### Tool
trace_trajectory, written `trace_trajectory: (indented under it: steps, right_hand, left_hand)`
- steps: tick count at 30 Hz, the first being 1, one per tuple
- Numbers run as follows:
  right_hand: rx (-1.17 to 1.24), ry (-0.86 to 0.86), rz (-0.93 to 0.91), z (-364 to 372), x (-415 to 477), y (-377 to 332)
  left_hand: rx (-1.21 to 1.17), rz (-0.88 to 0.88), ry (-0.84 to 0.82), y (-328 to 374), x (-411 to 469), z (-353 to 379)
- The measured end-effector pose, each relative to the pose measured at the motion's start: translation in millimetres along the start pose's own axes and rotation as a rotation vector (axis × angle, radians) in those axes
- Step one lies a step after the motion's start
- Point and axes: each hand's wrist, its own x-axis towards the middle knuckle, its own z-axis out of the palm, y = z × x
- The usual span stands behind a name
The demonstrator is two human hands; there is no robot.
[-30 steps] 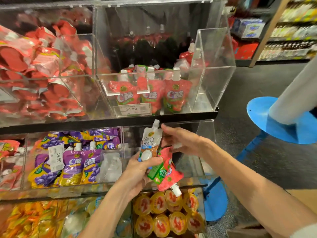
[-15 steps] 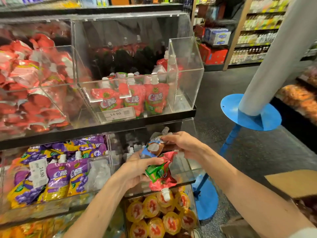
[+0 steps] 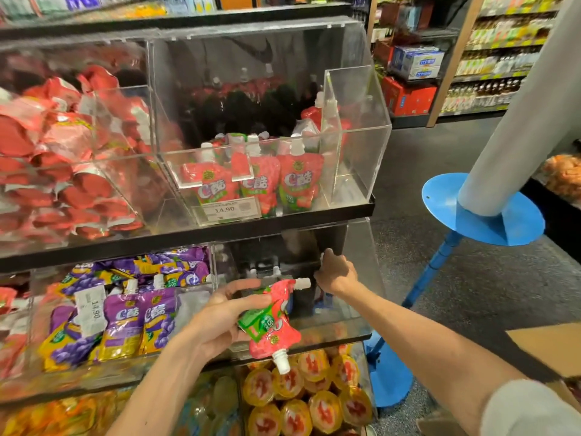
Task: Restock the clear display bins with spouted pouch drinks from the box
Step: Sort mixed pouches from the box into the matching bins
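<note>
At the middle shelf, the left hand [image 3: 220, 316] grips the red pouches [image 3: 276, 335] with curled fingers, just in front of the clear bin [image 3: 361, 253]. At two o'clock from them, the right hand [image 3: 334, 275] reaches inside this bin; whether it pinches something, I cannot tell.

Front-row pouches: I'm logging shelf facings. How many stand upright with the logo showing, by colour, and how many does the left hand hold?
Red upright pouches: 3
Purple upright pouches: 2
Red held pouches in the left hand, going by two spouts: 2
Total: 7
</note>
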Motion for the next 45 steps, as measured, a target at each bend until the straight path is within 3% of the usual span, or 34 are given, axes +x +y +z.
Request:
trace_trajectory:
  steps: [4, 8, 13, 19, 28, 30, 32, 35, 38, 40, 45]
  right_hand:
    - [-0.219, 0.01, -0.095, 28, 20, -5]
    - [-0.042, -0.198, -0.182, 53, 42, -2]
    - [-0.086, -0.427, -0.178, 45, 33, -1]
    - [0.065, -0.252, -0.153, 54, 43, 1]
    - [-0.034, -0.244, -0.199, 37, 26, -6]
    - [0.1, -0.221, -0.258, 28, 13, -14]
    - [0.478, -0.218, -0.315, 19, -15, -24]
    - [0.854, -0.362, -0.429, 7, -57, -27]
    - [0.739, -0.174, -0.526, -7, -94, -26]
    - [0.783, -0.088, -0.504, -10, -110, -27]
    - [0.845, 0.036, -0.519, -11, -133, -34]
  left_hand:
    - [-0.036, 0.009, 0.035, -5, -4, -1]
    - [-0.112, 0.002, 0.089, -6, -4, -11]
    - [-0.145, 0.006, 0.097, -5, -1, -19]
    - [-0.16, 0.02, 0.118, -9, 1, -13]
    - [-0.292, 0.009, 0.152, -5, 4, -1]
    - [-0.321, 0.012, 0.128, -5, 3, -2]
    - [-0.365, 0.023, 0.081, -3, 2, -3]
    - [-0.428, 0.029, -0.043, 5, 1, -2]
    - [-0.434, 0.033, -0.154, 14, 0, 4]
    - [-0.401, 0.05, -0.233, 18, -3, 6]
    - [-0.322, 0.101, -0.244, 11, -24, 0]
